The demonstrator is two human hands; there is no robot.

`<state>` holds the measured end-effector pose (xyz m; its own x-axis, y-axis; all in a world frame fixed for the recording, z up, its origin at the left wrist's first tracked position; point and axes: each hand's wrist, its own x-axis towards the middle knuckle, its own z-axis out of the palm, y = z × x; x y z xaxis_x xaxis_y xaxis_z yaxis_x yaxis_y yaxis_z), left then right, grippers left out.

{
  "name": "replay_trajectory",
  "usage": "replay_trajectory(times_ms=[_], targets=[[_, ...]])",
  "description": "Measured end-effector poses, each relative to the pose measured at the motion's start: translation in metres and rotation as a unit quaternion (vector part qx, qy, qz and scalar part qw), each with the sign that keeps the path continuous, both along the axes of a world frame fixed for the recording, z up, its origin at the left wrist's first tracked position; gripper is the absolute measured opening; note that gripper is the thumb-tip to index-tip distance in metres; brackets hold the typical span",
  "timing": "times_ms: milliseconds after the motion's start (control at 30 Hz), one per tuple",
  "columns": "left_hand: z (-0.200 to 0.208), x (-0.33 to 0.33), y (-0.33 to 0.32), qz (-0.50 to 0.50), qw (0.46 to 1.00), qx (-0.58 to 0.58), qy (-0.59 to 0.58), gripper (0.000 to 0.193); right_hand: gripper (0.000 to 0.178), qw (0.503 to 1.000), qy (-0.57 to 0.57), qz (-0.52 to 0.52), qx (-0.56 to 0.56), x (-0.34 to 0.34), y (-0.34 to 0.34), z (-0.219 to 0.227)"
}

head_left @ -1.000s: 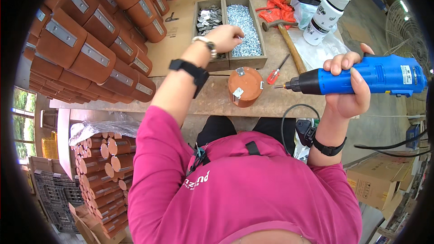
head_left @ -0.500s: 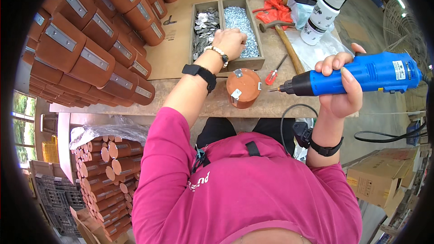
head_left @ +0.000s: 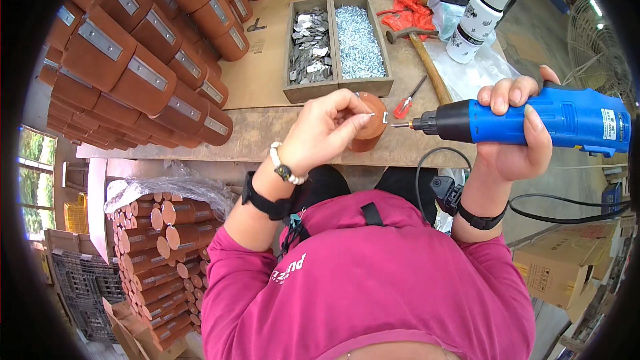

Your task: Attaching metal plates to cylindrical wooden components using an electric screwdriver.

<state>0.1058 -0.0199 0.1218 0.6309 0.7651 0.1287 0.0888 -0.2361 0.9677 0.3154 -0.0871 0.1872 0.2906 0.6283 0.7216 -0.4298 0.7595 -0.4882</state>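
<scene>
On the bench [head_left: 267, 135], a two-part tray [head_left: 367, 87] was set behind the single cylinder [head_left: 371, 136]; plates [head_left: 311, 43] were held in its left compartment, screws [head_left: 360, 43] in its right. Stacked cylinders [head_left: 140, 67] were ranged along the left, and another pile [head_left: 160, 260] was placed beyond the near left edge. Right of the tray were laid a screwdriver [head_left: 405, 105], a hammer [head_left: 432, 71] and, farther right, plastic sheeting [head_left: 492, 69] with a bottle [head_left: 472, 30] stood on it. To the single cylinder's right, a power driver [head_left: 527, 119] was held in the right hand [head_left: 523, 155].
</scene>
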Motion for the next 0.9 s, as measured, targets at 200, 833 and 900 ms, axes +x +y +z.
replay_trajectory(times_ms=[200,833,900], targets=[[-0.013,0.007,-0.031,0.017,0.968,-0.084,-0.236,0.002,0.054,0.999,-0.003,0.039,-0.002,-0.011,-0.006,0.0],[-0.016,0.014,-0.016,0.09,0.965,-0.216,-0.122,0.008,0.049,0.999,0.014,0.004,-0.035,-0.013,0.0,-0.011],[-0.015,0.013,-0.014,0.082,0.944,-0.262,-0.183,0.015,0.045,0.998,0.002,-0.016,-0.056,-0.013,0.002,-0.015]])
